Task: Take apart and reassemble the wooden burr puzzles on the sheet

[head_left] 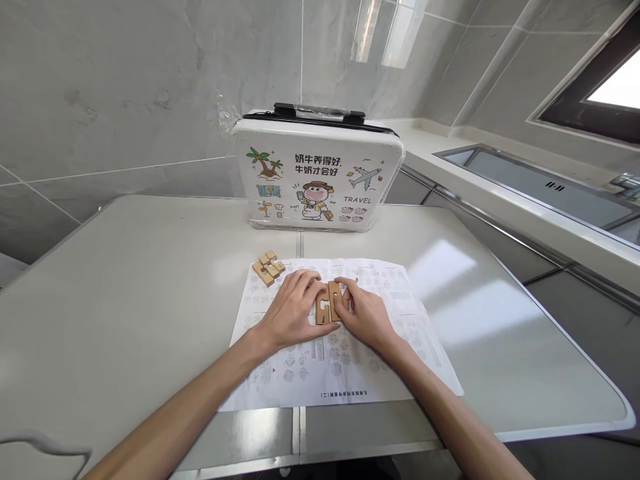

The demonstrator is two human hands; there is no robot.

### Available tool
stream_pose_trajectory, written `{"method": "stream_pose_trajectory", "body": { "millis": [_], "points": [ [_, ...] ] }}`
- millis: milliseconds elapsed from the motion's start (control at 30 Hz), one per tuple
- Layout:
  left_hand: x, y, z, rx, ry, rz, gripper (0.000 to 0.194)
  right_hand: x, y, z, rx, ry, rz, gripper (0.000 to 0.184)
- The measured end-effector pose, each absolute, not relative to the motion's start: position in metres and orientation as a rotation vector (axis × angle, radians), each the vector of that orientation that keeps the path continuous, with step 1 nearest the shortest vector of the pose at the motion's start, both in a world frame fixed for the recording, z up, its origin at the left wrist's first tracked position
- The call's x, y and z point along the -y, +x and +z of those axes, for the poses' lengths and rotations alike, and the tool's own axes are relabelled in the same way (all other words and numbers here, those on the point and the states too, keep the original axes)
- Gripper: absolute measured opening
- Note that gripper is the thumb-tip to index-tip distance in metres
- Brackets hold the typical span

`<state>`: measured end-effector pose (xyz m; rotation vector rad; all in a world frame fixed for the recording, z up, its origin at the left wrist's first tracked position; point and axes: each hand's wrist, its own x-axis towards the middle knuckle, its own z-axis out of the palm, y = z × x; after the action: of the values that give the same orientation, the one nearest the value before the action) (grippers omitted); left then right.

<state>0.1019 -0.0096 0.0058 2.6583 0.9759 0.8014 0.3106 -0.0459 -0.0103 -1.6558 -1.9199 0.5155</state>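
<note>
Farthest left, on the far left corner of the printed sheet (390, 381), a cluster of wooden pieces (269, 269), beyond the left hand (295, 303) and out of its grip. With the left hand, fingers curved and thumb apart, around the notched wooden piece (323, 316): thumb at the near end, fingertips toward the far end. Lying flat between both hands, long axis pointing away from the body, notch facing right; a small dark marking on its near end, too small to read. Behind, on the table (150, 267), upright: a white case (320, 175), lettered "奶牛养得好, 牛奶才会好" and "TRAVEL". On the sheet's near edge, a Chinese heading, upside down. Just right of the notched one, nearly parallel, the holed wooden piece (333, 287), just left of the right hand's palm and nearer to that hand. With the right hand (369, 316), fingers bent and little parted, pinching it. No telling how firmly, in either hand.
</note>
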Motion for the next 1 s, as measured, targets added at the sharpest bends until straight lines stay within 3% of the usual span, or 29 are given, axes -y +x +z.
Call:
{"method": "stream_pose_trajectory", "body": {
  "millis": [133,267,500,767,1000],
  "points": [
    [0.009,0.101,0.004,-0.96,2.62,0.794,0.073,0.047,0.309,-0.011,1.929,-1.594,0.53,0.035],
    [0.008,0.102,0.003,-0.947,2.598,0.81,0.077,0.048,0.308,-0.01,1.928,-1.526,0.535,0.032],
    [0.009,0.103,0.004,-0.947,2.609,0.813,0.061,0.05,0.307,-0.003,1.966,-1.443,0.58,0.026],
    [0.01,0.101,0.005,-1.005,2.622,0.783,0.04,0.053,0.307,0.001,2.062,-1.385,0.644,0.033],
    [0.01,0.101,0.004,-1.098,2.645,0.811,0.042,0.052,0.308,-0.001,2.041,-1.392,0.648,0.032]
  ]
}}
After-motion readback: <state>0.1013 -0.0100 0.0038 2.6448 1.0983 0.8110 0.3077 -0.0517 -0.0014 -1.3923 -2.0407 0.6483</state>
